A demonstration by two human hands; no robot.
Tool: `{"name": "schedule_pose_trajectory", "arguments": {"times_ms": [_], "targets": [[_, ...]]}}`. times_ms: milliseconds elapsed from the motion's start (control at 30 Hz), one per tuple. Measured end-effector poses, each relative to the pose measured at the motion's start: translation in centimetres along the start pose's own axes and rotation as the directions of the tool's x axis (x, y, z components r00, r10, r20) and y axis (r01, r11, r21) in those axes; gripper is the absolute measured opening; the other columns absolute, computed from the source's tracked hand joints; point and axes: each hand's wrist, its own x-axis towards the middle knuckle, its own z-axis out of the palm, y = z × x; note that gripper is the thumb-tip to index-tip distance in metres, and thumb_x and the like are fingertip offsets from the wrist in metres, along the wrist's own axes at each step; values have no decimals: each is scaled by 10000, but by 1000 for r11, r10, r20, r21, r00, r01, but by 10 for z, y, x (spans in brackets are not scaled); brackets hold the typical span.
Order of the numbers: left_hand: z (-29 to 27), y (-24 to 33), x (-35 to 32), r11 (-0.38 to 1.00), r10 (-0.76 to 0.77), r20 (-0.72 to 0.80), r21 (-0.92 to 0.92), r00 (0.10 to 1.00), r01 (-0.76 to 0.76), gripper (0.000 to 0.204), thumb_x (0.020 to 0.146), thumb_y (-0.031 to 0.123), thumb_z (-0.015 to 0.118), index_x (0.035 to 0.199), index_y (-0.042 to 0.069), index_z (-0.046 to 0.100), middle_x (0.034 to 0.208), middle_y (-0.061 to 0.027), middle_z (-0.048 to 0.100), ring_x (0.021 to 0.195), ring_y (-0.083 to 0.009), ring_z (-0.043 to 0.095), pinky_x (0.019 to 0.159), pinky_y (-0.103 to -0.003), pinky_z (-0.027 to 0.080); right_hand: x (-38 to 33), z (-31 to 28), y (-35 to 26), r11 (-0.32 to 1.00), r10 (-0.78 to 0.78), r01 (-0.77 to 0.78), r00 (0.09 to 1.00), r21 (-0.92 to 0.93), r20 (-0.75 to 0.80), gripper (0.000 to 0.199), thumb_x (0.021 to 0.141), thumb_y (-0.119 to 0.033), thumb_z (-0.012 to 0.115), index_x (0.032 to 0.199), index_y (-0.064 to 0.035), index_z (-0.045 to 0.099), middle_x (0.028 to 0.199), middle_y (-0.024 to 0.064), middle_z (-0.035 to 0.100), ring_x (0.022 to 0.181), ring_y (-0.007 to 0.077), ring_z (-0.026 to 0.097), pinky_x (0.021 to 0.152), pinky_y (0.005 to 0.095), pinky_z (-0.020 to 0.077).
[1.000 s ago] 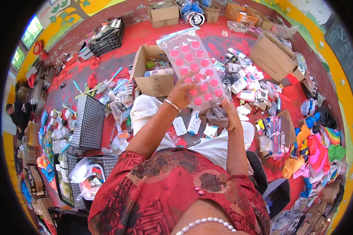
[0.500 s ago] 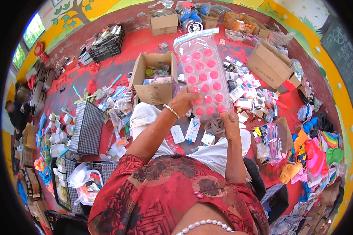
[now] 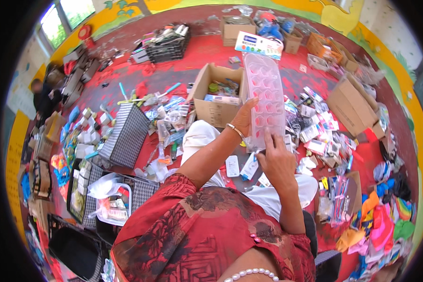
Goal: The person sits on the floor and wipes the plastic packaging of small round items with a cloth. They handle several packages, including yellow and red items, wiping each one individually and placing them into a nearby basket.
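A clear plastic ice cube tray with pink round cups is held up in front of me, in a clear wrapper with a printed header card on top. My left hand grips the tray's left edge, its thumb on the front face. Against the tray's lower front lie the outstretched fingers of my right hand, its back toward me. The part of my left hand behind the tray is hidden. Below the tray, a white flat package and a white box lie between my legs.
An open cardboard box with small goods stands just beyond my knees. Checkered bins are on the left, with a white plastic basket near me. Mixed packages and bright cloths cover the right. A person is at the far left.
The tray has turned over, showing hollow cups instead of raised pink rounds. My right hand has gone from gripping its lower corner to laying fingers on its front. The view has shifted left.
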Motion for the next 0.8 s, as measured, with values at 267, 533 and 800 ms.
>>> {"name": "schedule_pose_trajectory", "arguments": {"times_ms": [267, 533, 800], "targets": [[-6, 17, -14, 999, 4, 105, 42, 994, -8, 755, 732, 536, 597, 1304, 85, 397, 1246, -142, 511, 1111, -305, 528, 946, -473, 440, 11, -47, 47, 536, 597, -139, 760, 832, -258, 111, 825, -76, 621, 914, -11, 634, 806, 19, 614, 680, 74, 527, 608, 226, 431], [-5, -29, -16, 979, 92, 6, 180, 996, -92, 562, 893, 499, 371, 1276, 93, 436, 1199, -147, 539, 1094, -285, 543, 922, -461, 453, 33, -13, 9, 903, -189, 244, 965, 353, -183, 546, 735, -274, 687, 1208, -61, 515, 1152, 150, 519, 1084, 336, 482, 944, 421, 359], [-20, -18, -21, 923, -217, 378, -221, 900, 315, 687, 828, 537, 439, 1329, 69, 388, 1255, -174, 495, 1141, -305, 504, 944, -453, 442, 37, -7, 40, 920, -321, 349, 932, 181, -167, 434, 704, -71, 619, 1136, -89, 567, 1218, 98, 530, 1149, 305, 488, 981, 417, 374]]}}
